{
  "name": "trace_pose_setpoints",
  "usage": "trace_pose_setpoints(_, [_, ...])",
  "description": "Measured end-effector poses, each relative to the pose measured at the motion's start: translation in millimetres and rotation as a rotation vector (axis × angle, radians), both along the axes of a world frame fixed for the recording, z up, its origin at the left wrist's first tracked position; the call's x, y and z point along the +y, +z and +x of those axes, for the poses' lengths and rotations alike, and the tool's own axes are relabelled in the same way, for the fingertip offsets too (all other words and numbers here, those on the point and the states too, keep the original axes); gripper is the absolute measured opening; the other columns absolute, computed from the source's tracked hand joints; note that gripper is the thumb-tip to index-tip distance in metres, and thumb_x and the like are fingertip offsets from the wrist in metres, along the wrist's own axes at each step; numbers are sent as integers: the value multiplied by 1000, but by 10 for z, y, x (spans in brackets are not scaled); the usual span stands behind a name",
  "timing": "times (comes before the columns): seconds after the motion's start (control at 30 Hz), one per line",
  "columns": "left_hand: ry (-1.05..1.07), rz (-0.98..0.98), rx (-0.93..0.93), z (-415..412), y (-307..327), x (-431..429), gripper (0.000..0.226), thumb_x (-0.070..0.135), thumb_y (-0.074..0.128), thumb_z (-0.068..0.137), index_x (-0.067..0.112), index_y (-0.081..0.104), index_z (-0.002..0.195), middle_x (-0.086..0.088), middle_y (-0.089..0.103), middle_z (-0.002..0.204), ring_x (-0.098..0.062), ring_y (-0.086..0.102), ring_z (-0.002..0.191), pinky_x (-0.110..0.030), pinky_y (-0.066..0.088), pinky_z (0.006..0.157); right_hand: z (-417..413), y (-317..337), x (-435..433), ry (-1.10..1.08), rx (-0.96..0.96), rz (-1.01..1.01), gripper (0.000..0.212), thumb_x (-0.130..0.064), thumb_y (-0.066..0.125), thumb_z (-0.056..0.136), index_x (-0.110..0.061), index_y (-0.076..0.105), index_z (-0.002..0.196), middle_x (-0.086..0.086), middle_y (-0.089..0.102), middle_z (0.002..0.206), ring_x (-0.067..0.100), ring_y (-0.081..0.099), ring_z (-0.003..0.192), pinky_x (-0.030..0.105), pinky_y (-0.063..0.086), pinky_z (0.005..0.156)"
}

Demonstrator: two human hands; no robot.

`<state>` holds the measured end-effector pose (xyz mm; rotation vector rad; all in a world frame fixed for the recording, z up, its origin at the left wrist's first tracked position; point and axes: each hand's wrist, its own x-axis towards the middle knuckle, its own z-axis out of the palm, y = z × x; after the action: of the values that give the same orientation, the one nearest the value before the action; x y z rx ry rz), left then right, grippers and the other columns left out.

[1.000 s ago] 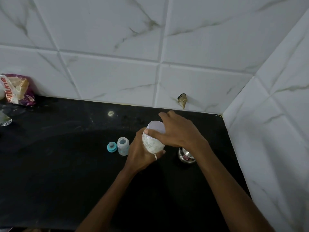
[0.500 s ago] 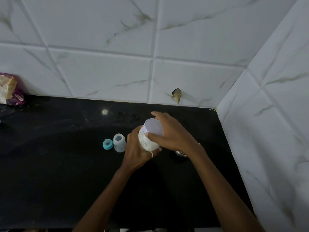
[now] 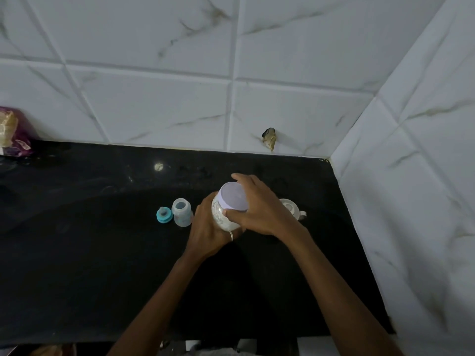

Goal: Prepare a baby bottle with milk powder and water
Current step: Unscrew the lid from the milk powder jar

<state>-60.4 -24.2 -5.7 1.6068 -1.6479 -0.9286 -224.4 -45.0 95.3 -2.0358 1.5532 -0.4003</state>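
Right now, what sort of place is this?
Probably a home kitchen corner: black stone countertop, white marble-look wall tiles on two walls, and an open baby bottle beside a white lidded jar.

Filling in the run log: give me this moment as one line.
left hand: holds jar body | right hand: grips lid, lid on | baby bottle: uncapped, upright on counter | teal teat cap: beside bottle

packet (image 3: 12, 134) cut by left edge — pot (image 3: 291, 209) half hidden behind right hand (image 3: 259, 214)
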Motion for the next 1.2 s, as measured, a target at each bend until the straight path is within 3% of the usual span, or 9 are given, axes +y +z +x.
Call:
trace_pose_setpoints(0.1, [-13, -37, 90, -16, 21, -53, 99, 50, 89, 55, 32, 42, 141, 4, 62, 130, -19, 62, 119, -42, 52, 102, -94, 31, -27, 55, -52, -19, 86, -29, 80, 85, -24, 33, 157, -3, 38, 157, 16, 40, 140, 35, 40, 111])
trace_pose_setpoints(0.2, [-121, -70, 177, 34, 11, -111, 74, 30, 95, 68, 22, 57, 130, 4, 69, 122, -19, 68, 113, -43, 57, 95, -195, 60, -56, -6, -126, -32, 85, -28, 80, 85, -26, 35, 156, -5, 39, 156, 14, 41, 139, 29, 37, 106])
trace_pose_setpoints(0.37, [-110, -66, 127, 149, -119, -118, 60, 46, 93, 69, 24, 65, 118, 3, 69, 115, -17, 69, 110, -39, 58, 92, -294, -203, 29, -198, -79, -106, 82, -42, 78, 87, -26, 35, 155, -2, 38, 154, 17, 40, 137, 30, 40, 103])
trace_pose_setpoints(0.5, [-14, -111, 147, 186, -106, 55, 76, 39, 96, 64, 39, 53, 127, 16, 61, 126, 3, 60, 118, -15, 49, 96, -335, -686, 286, -294, -5, -22, 82, -49, 74, 89, -27, 32, 156, 2, 37, 153, 21, 39, 138, 35, 41, 102])
trace_pose_setpoints(0.67, [45, -76, 156, 209, -85, 152, 84, 31, 99, 60, 57, 44, 118, 21, 60, 122, 13, 57, 114, -10, 43, 90, -314, -1284, 601, -245, 129, 194, 86, -56, 70, 88, -27, 29, 158, 4, 36, 152, 22, 38, 140, 38, 46, 105])
trace_pose_setpoints(0.8, [38, -60, 134, 208, -112, 173, 89, 30, 99, 60, 54, 41, 123, 27, 55, 122, 22, 52, 113, -7, 40, 88, -279, -1553, 708, -221, 244, 249, 87, -59, 67, 89, -27, 27, 159, 5, 35, 153, 24, 37, 138, 37, 46, 105])
trace_pose_setpoints(0.97, [25, -46, 137, 195, -172, 206, 96, 36, 99, 59, 40, 41, 136, 17, 57, 132, 10, 55, 120, -10, 42, 94, -299, -1716, 761, -200, 269, 265, 89, -58, 66, 90, -25, 23, 160, 6, 31, 155, 24, 35, 139, 37, 44, 106])
trace_pose_setpoints(1.1, [24, -44, 147, 164, -174, 206, 94, 35, 99, 59, 36, 44, 135, 24, 56, 128, 16, 53, 118, -5, 41, 91, -326, -1709, 746, -203, 258, 262, 98, -64, 68, 85, -25, 21, 161, 5, 28, 160, 26, 32, 144, 41, 41, 111])
trace_pose_setpoints(1.2, [-5, -68, 139, 139, -153, 195, 89, 36, 99, 59, 30, 51, 135, 27, 55, 127, 14, 54, 119, -7, 42, 93, -297, -1519, 697, -235, 167, 163, 88, -67, 64, 87, -22, 34, 156, 4, 38, 155, 24, 39, 141, 41, 42, 111])
